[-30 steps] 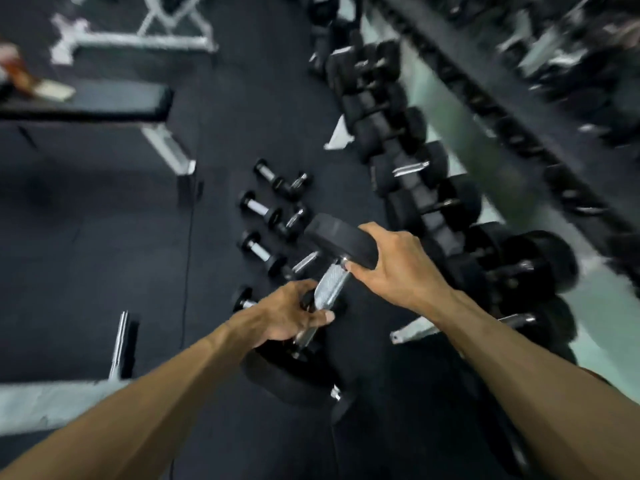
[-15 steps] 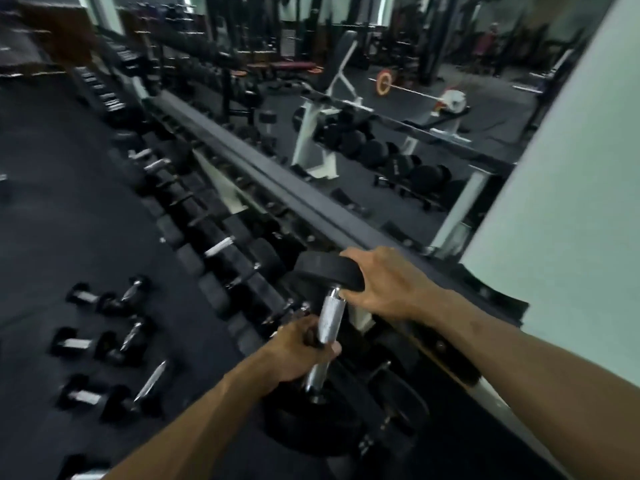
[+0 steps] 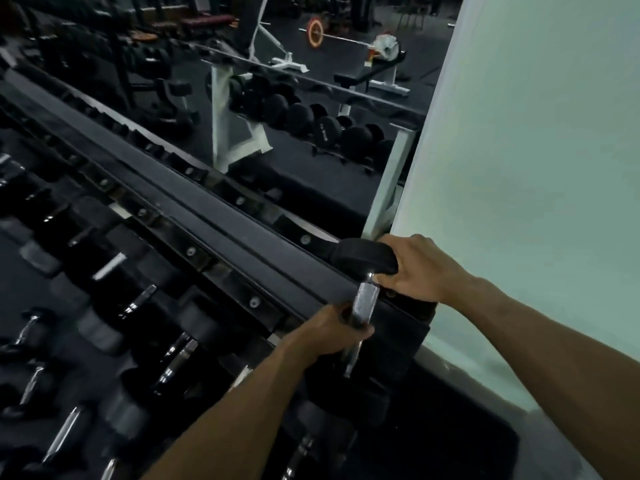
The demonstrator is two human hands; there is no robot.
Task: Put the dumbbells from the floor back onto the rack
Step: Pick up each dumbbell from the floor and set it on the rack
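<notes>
A black dumbbell (image 3: 363, 258) with a chrome handle is held up on end at the right end of the long black rack (image 3: 221, 230). My left hand (image 3: 329, 327) is wrapped around the handle's lower part. My right hand (image 3: 419, 268) grips the edge of the upper head, which is level with the rack's top rail. The lower head (image 3: 349, 400) hangs dark below my left hand, over the rack's lower row. Several other dumbbells (image 3: 173, 358) lie in that lower row to the left.
A pale green wall (image 3: 536, 168) stands close on the right. Behind the rack a mirror reflects a second white-framed dumbbell rack (image 3: 235, 133), benches and a barbell (image 3: 317, 32). The rack's end post (image 3: 388, 188) is just beyond my right hand.
Both hands have lifted the dumbbell from near the floor up to the rack's top rail. My view has swung up from the floor dumbbells to the rack and mirror.
</notes>
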